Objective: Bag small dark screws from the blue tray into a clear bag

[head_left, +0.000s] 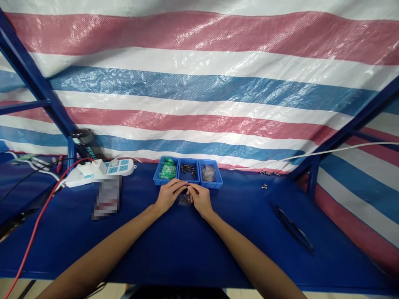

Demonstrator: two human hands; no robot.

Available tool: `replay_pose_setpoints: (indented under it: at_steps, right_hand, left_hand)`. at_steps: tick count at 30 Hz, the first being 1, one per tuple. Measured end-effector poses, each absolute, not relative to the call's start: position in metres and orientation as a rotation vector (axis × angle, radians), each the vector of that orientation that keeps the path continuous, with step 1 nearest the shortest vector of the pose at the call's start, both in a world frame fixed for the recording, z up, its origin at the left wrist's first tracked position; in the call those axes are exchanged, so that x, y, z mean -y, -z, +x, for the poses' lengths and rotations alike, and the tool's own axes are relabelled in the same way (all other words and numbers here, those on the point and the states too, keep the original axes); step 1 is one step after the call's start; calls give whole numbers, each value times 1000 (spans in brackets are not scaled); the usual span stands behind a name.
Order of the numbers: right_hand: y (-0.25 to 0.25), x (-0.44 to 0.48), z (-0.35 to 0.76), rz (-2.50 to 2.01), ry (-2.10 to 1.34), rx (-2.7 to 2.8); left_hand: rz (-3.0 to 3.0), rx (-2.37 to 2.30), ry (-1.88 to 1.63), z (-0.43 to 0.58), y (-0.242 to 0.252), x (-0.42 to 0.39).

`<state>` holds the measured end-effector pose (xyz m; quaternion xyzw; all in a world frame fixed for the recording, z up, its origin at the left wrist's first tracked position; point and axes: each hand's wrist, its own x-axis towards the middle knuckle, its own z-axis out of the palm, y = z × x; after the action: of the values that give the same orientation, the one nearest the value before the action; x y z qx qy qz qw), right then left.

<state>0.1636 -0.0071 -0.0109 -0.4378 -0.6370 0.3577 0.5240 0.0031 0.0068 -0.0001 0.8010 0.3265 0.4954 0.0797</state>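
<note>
My left hand point(169, 194) and my right hand point(200, 198) meet over the blue table point(187, 241), just in front of three joined blue bins point(188, 172). Both hands have their fingers pinched together around a small clear plastic bag point(185, 200) lying between them. Whatever the bag holds is too small to make out. The left bin holds green parts point(168, 169), the middle bin several small dark metal parts point(188, 168), the right bin clear bags point(208, 173).
A white power strip point(101, 168) with a red cable point(37, 220) lies at the back left, with a blurred packet point(107, 197) beside it. A few loose metal parts point(267, 173) sit at the back right. A black cable tie point(293, 229) lies at the right. Striped tarpaulin walls the bench.
</note>
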Motion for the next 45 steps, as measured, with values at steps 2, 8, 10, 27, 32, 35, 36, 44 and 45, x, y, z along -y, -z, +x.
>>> replay_pose_setpoints:
  at_steps: [2, 8, 10, 27, 32, 35, 36, 44, 45]
  right_hand:
    - [11, 7, 164, -1049, -843, 1527]
    - [8, 9, 165, -1063, -807, 1526]
    - [8, 10, 165, -1064, -804, 1529]
    - [-1, -6, 162, -988, -658, 1487]
    - [1, -6, 163, -1001, -712, 1549]
    - [1, -7, 163, -1020, -741, 1560]
    - [1, -8, 163, -1021, -744, 1565]
    - [1, -8, 163, -1001, -777, 1581]
    - [1, -8, 163, -1003, -777, 1576]
  left_hand:
    - [2402, -979, -1483, 3, 2, -7]
    - [2422, -1005, -1494, 3, 0, -7]
    - [2428, -1002, -1482, 3, 1, -6]
    - [2341, -1001, -1533, 0, -14, -22]
    - [2366, -1007, -1466, 2, -9, -20]
    - [2404, -977, -1412, 3, -9, -20]
    - [2422, -962, -1399, 3, -8, -20]
    - [2462, -925, -1420, 3, -5, -24]
    - [2461, -927, -1423, 3, -5, -24]
